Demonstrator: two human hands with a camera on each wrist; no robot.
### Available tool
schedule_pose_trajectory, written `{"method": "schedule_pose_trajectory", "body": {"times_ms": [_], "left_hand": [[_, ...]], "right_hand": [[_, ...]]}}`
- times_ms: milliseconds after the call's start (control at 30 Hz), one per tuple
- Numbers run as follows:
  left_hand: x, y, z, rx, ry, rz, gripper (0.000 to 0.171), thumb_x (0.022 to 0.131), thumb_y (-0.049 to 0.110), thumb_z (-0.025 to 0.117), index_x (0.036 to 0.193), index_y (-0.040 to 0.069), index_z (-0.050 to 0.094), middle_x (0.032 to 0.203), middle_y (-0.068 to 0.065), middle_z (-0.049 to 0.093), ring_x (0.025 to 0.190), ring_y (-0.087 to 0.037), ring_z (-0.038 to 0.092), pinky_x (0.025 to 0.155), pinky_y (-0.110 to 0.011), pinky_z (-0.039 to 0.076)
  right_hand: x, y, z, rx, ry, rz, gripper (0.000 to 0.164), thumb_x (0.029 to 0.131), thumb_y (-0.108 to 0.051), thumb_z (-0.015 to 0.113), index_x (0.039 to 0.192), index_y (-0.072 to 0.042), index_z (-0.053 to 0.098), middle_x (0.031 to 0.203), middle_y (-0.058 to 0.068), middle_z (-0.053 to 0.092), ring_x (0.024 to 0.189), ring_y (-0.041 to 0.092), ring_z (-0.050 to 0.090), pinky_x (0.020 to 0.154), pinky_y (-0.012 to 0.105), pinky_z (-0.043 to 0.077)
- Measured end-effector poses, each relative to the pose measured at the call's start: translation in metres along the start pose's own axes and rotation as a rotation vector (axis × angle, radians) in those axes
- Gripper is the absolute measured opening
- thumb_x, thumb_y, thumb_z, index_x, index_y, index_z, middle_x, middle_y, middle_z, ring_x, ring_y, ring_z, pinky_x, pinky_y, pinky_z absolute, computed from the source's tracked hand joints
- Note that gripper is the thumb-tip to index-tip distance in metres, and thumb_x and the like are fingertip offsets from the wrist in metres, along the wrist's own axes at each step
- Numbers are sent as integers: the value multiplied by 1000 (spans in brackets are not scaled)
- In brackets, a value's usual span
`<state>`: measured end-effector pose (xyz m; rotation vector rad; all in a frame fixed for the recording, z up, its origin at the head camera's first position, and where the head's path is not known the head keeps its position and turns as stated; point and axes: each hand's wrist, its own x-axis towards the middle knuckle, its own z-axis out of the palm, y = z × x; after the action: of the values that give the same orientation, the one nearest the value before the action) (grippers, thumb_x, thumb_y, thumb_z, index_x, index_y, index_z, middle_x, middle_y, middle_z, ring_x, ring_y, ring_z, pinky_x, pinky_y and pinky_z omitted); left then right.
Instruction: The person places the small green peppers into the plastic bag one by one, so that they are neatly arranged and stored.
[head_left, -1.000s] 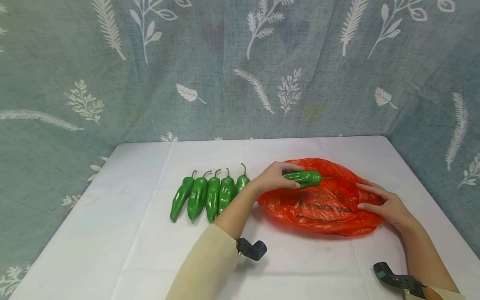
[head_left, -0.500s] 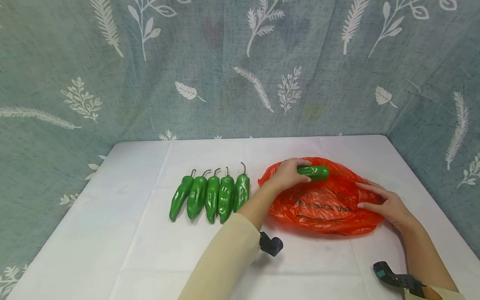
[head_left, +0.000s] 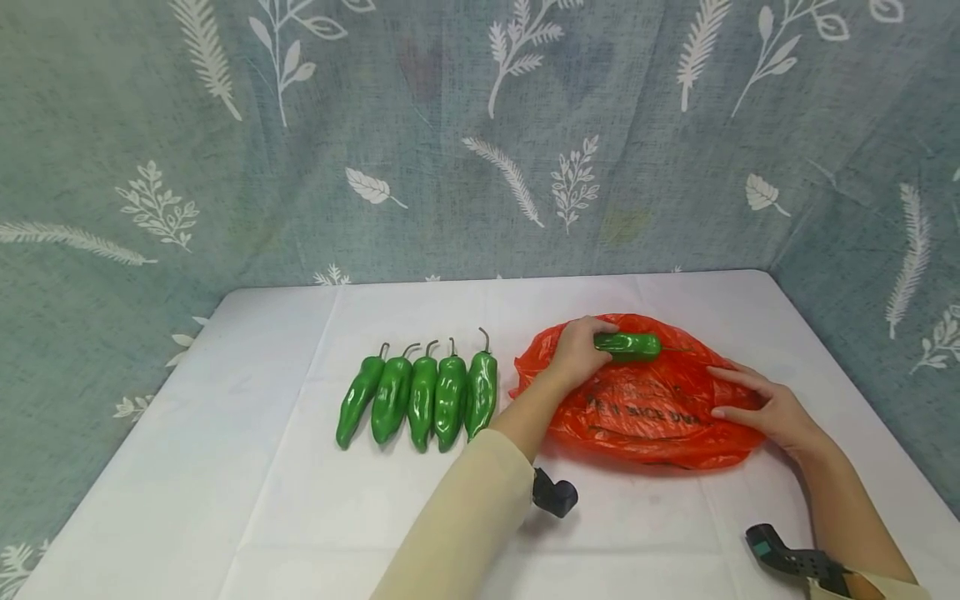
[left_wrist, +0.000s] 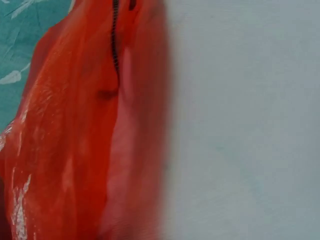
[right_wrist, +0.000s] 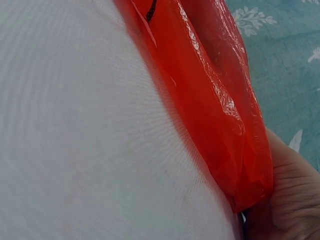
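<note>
My left hand (head_left: 579, 354) holds a green pepper (head_left: 630, 347) by its left part, with the thin stem pointing right. The pepper lies close over the upper part of a crumpled red plastic bag (head_left: 660, 442) with dark lettering. On the bag's right end rests my right hand (head_left: 768, 408), its thumb and forefinger straight and spread apart. Red plastic (left_wrist: 70, 150) fills the left side of the left wrist view, where that hand stays hidden. In the right wrist view the bag (right_wrist: 210, 120) meets the base of the right hand (right_wrist: 290, 200).
Several green peppers (head_left: 422, 402) lie in a row left of the bag, stems toward the far edge. White cloth (head_left: 300, 517) covers the table. Behind it hangs a grey-green curtain (head_left: 450, 225) with white leaf prints.
My left hand has moved right and slightly away with the pepper, further over the bag. The rightmost pepper of the row has come more into sight. My right hand has stayed put.
</note>
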<state>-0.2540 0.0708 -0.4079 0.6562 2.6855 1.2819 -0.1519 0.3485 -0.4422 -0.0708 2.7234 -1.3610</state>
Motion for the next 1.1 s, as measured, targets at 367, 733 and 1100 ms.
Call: {"method": "schedule_pose_trajectory", "body": {"times_ms": [367,733,1100], "left_hand": [[-5,-6,8,27,44,8,40,84,3,67,124,9,63,127,-4,58,124,-20,47,105,-28,38],[-9,4,0,-98,44,-8,44,82,10,73,125,12,63,130,-3,58,124,-18,50,102,-27,41],[-16,10,-20,-327,35,-6,44,82,11,73,125,13,63,125,-2,61,115,-16,56,89,-21,48]], "right_hand": [[0,1,2,8,3,-17,64,85,-23,70,140,-4,43,151,28,21,134,52,19,80,8,43],[0,0,1,6,6,-18,63,86,-22,70,141,-7,43,151,27,21,135,50,18,79,5,40],[-1,0,2,43,1,-2,63,87,-22,69,142,-8,43,152,27,17,135,51,16,76,3,39]]}}
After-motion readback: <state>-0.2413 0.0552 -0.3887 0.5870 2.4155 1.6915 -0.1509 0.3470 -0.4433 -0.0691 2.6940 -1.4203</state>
